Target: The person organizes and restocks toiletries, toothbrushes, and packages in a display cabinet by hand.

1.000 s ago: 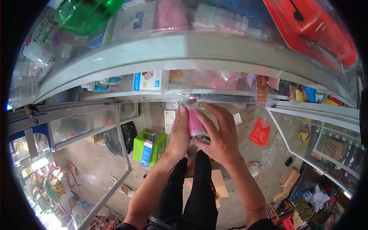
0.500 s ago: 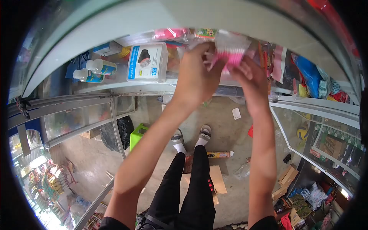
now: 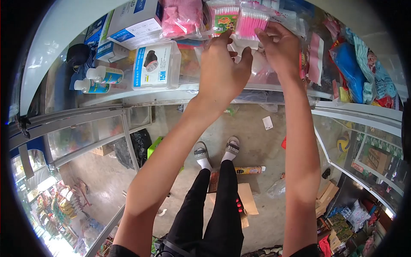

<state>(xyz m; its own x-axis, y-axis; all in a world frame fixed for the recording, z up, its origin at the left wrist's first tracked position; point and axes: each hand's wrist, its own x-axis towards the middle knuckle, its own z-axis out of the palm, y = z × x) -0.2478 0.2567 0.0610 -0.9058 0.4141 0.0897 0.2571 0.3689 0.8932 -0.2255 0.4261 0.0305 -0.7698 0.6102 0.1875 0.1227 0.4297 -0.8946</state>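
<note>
My right hand (image 3: 282, 51) pinches the lower right edge of a clear pack of pink-stemmed cotton swabs (image 3: 251, 25) at the back of the shelf. Just left of it lies another pack of cotton swabs (image 3: 225, 21) with a green label. My left hand (image 3: 224, 62) is nearest to that one, thumb held apart and fingertips right at its lower edge. Beneath the hands sit a small white item (image 3: 245, 42) and clear plastic wrapping. A bag with pink contents (image 3: 182, 19) rests to the left of the packs.
On the shelf's left stand a boxed headlamp (image 3: 155, 66), white bottles (image 3: 109, 75) and a white-and-blue carton (image 3: 135, 23). Blue plastic bags (image 3: 346, 73) fill the right end. A metal shelf edge (image 3: 180, 95) runs before me; below, an opened cardboard box (image 3: 248, 199) lies near my feet.
The pink swab pack has moved back and up beside the green-labelled pack, with my right hand on it. My left hand has come away from it and opened. The view shows more shelf.
</note>
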